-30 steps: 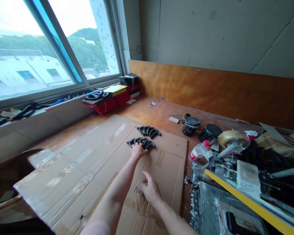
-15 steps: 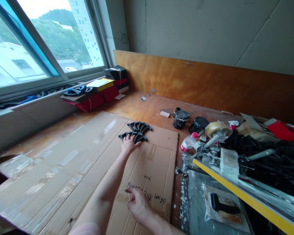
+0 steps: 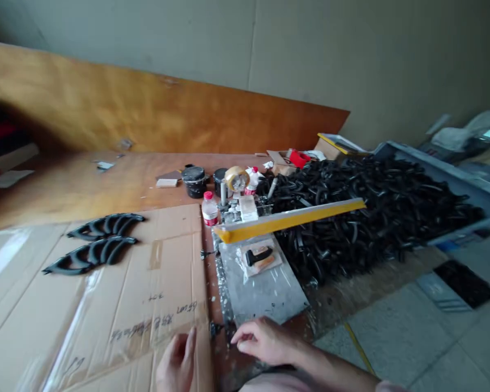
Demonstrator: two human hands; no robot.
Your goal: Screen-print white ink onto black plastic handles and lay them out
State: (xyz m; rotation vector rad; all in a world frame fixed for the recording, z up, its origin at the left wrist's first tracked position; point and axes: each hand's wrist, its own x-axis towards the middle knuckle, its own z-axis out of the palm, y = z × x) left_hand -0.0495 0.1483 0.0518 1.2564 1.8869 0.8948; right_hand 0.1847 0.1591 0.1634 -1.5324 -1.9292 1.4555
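My left hand [image 3: 176, 363] lies at the bottom edge of the view, fingers stretched out together on the near right corner of the cardboard sheet [image 3: 163, 283]. It holds nothing. My right hand [image 3: 262, 342] rests just right of it, fingers curled, by the front edge of a paint-spattered metal plate [image 3: 269, 296] and a small black clamp [image 3: 216, 328]. Whether the fingers hold anything is hidden. Two fanned rows of black curved parts [image 3: 93, 254] lie on the cardboard at far left, well away from both hands.
A yellow bar [image 3: 289, 219] juts over the plate, above a bagged black-handled scraper [image 3: 259, 257]. Behind stand a small bottle [image 3: 209, 209], ink pots [image 3: 195, 181] and a tape roll [image 3: 236, 178]. A big heap of black curved parts [image 3: 371, 218] fills a grey tray at right.
The view has swung right, away from the window. My left hand has left the black parts and pulled back to the cardboard's near edge. My right hand now sits by the plate's front edge.
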